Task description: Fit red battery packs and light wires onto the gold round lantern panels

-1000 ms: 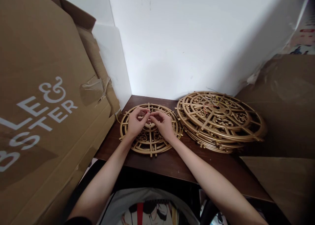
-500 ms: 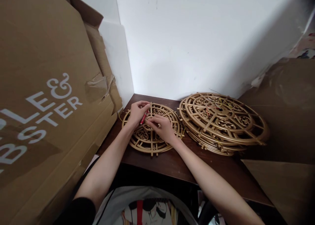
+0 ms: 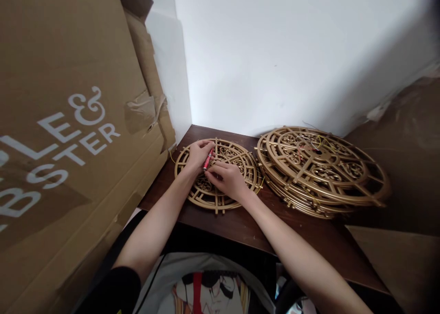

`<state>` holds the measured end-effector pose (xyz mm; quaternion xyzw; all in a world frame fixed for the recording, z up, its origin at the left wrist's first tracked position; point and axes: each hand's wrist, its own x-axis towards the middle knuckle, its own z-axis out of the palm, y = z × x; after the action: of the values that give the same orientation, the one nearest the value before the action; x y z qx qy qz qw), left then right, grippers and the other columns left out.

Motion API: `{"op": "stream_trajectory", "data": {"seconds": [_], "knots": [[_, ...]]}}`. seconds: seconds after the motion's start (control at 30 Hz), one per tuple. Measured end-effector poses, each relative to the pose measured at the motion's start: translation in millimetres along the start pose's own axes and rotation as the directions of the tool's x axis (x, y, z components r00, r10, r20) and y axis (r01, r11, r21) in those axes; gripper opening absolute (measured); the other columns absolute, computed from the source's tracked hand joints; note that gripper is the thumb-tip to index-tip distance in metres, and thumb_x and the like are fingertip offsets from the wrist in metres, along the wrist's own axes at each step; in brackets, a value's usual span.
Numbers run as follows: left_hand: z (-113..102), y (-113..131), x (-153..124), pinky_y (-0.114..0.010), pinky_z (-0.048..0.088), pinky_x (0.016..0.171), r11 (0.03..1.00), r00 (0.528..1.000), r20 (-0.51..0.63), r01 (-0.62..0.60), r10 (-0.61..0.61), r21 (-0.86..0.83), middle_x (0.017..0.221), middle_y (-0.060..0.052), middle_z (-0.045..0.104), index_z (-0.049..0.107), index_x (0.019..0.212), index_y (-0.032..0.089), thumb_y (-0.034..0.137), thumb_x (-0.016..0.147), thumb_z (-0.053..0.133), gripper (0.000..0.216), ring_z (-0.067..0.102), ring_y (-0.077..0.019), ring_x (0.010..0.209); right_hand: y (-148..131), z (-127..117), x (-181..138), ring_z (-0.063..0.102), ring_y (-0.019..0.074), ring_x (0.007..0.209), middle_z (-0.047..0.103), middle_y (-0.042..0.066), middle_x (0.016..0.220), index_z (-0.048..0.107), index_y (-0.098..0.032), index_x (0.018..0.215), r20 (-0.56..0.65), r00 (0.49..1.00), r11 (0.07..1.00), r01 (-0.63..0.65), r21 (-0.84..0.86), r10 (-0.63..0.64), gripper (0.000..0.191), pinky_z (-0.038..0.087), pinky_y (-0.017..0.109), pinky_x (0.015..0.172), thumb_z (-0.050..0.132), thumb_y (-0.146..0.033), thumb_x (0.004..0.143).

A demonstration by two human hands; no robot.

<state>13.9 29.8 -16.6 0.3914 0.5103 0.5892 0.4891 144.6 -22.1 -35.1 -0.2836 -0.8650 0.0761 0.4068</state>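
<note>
A round gold openwork disc [image 3: 220, 204], with bars and scrolled insets, lies flat on the dark wooden tabletop. Over its upper left part, my left hand [image 3: 200, 153] is closed around a slim red pen-like tool [image 3: 207, 160] with lighter bands; its exact kind is unclear. The tool slants across the disc, its lower end near the middle. Close to that end, my right hand [image 3: 227, 179] has thumb and fingers pinched together just above the disc's centre. Whatever sits in that pinch is too small or hidden to name.
To the right stands a stack of similar gold discs [image 3: 302, 179] with loose yellow and red wires on top. A large cardboard box [image 3: 79, 167] rises at the left. More cardboard [image 3: 409, 167] is at the right, and a white wall [image 3: 275, 57] behind.
The camera view has shifted slightly, so the scene sits a little to the right. The red tool shows more fully in my left hand, and my right fingers have come slightly away from its end.
</note>
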Motion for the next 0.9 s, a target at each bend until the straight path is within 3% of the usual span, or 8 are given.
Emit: {"op": "stream_trajectory", "data": {"seconds": [0.3,0.47,0.63,0.8,0.9], "knots": [[7.6,1.3,-6.4,-0.018,0.036,0.038,0.996,0.996,-0.068,-0.060,0.065,0.067,0.050,0.005,0.051,0.056,0.070,0.014,0.013,0.069,0.060,0.005,0.050,-0.0086,0.041,-8.9,2.2,3.7,0.054,0.0119,0.056,0.062,0.001,0.062,0.060,-0.018,0.063,-0.031,0.999,0.949,0.000,-0.315,-0.010,0.026,0.034,0.025,0.057,0.048,-0.022,0.086],[10.5,3.0,-9.7,-0.019,0.035,0.038,0.991,0.990,-0.114,-0.066,0.079,0.118,0.053,0.005,0.050,0.054,0.070,0.014,0.013,0.070,0.058,0.004,0.049,-0.0082,0.042,-14.2,6.1,5.2,0.056,0.0134,0.056,0.065,0.003,0.063,0.062,-0.017,0.064,-0.005,0.998,0.911,-0.056,-0.410,0.059,0.020,0.032,0.026,0.056,0.051,-0.022,0.080],[10.7,3.1,-9.5,-0.018,0.033,0.040,0.965,0.970,-0.165,-0.140,0.179,0.221,0.051,0.006,0.049,0.055,0.066,0.014,0.013,0.071,0.057,0.006,0.042,-0.0058,0.039,-16.0,11.3,8.6,0.056,0.0145,0.056,0.065,0.004,0.063,0.063,-0.017,0.065,0.010,0.993,0.888,-0.098,-0.448,0.115,0.020,0.025,0.027,0.052,0.052,-0.025,0.079],[11.1,0.5,-7.1,-0.018,0.030,0.037,0.980,0.965,-0.216,-0.114,0.148,0.165,0.046,0.007,0.046,0.053,0.068,0.015,0.014,0.072,0.056,0.005,0.041,-0.0065,0.037,-13.2,13.9,10.6,0.055,0.0152,0.056,0.065,0.005,0.063,0.064,-0.016,0.066,-0.020,0.993,0.886,-0.115,-0.449,0.118,0.019,0.025,0.028,0.051,0.052,-0.025,0.078],[6.8,0.0,-6.8,-0.017,0.031,0.036,0.996,0.981,-0.173,-0.078,0.086,0.052,0.046,0.007,0.047,0.053,0.069,0.016,0.017,0.072,0.057,0.005,0.042,-0.0065,0.035,-9.3,7.4,9.6,0.054,0.0138,0.057,0.064,0.004,0.064,0.062,-0.017,0.065,0.038,0.998,0.936,-0.035,-0.350,0.052,0.019,0.031,0.026,0.055,0.052,-0.023,0.080]]}}
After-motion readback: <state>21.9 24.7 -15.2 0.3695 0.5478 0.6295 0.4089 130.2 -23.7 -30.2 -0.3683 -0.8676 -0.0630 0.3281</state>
